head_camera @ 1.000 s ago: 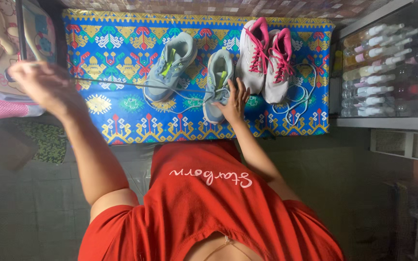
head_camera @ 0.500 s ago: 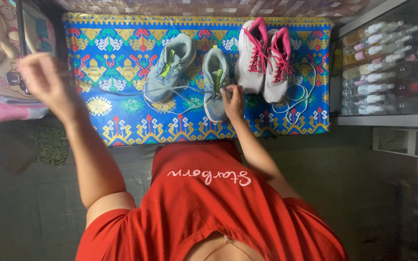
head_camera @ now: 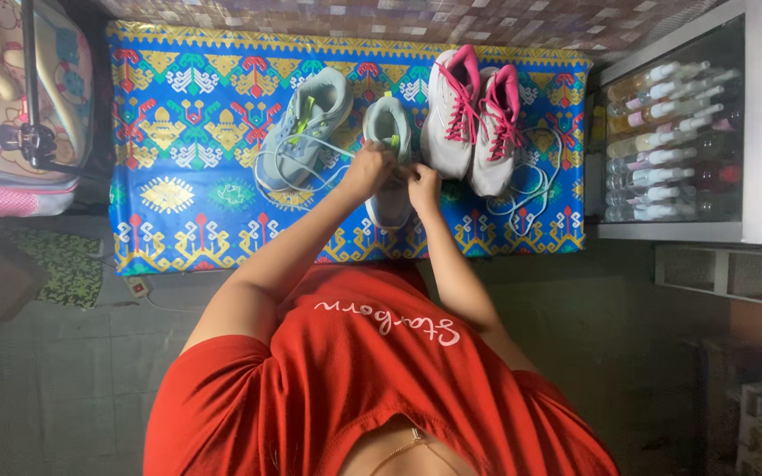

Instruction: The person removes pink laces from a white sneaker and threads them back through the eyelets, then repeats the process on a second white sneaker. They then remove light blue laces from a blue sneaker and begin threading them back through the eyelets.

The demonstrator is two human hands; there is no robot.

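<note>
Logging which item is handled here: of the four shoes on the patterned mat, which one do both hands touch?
The light blue shoe second from the left, beside the pink-laced pair. The left hand and right hand meet over it; the other blue shoe lies untouched.

Mat [head_camera: 178,132]: glossy printed plastic sheet. Grey shoe [head_camera: 388,132] on mat: matt mesh cloth. Cabinet [head_camera: 756,123] beside mat: glass, smooth metal frame.

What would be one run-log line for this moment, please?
left hand: on grey shoe | right hand: on same shoe | second grey shoe, pink-laced pair: beside, untouched | surface: patterned blue mat
</note>
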